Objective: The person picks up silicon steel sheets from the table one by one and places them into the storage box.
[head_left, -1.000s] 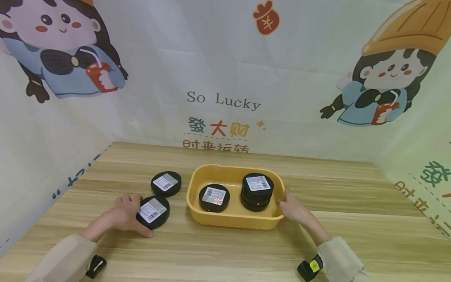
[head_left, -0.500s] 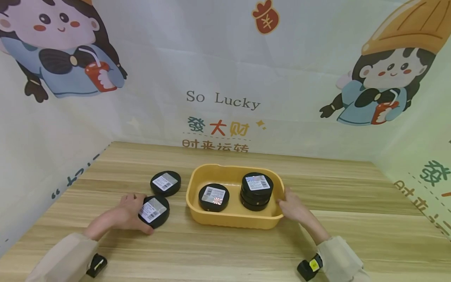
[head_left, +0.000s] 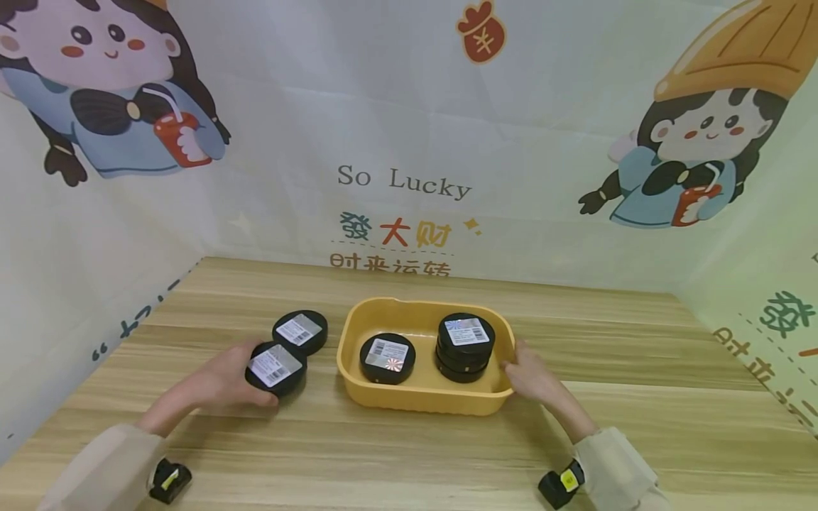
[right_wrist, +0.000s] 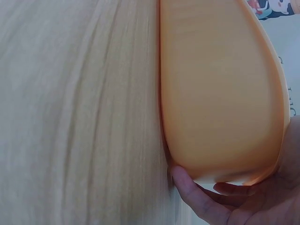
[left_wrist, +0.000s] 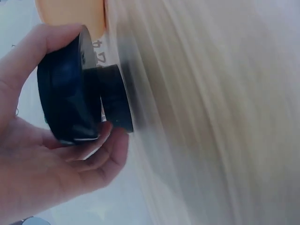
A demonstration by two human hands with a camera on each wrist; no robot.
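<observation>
My left hand (head_left: 224, 376) grips a black round case (head_left: 276, 367) with a silver-and-white barcode label on top, thumb at the near side. In the left wrist view the held case (left_wrist: 70, 93) is tilted on edge in the picture and raised off the table. A second black round case (head_left: 300, 331) lies just behind it, partly covered by it. My right hand (head_left: 530, 372) holds the right end of a yellow plastic bin (head_left: 422, 401). In the right wrist view the fingers (right_wrist: 197, 192) wrap the bin's end wall (right_wrist: 220, 117).
Inside the bin, a black case (head_left: 387, 358) lies at the left and a stack of black cases (head_left: 466, 348) stands at the right. The wooden table (head_left: 409, 461) meets a printed cloth backdrop (head_left: 409, 128) behind and at both sides.
My left hand has closed round the nearer black case and raised it off the table, slightly toward the back. The right hand and the bin stay where they were.
</observation>
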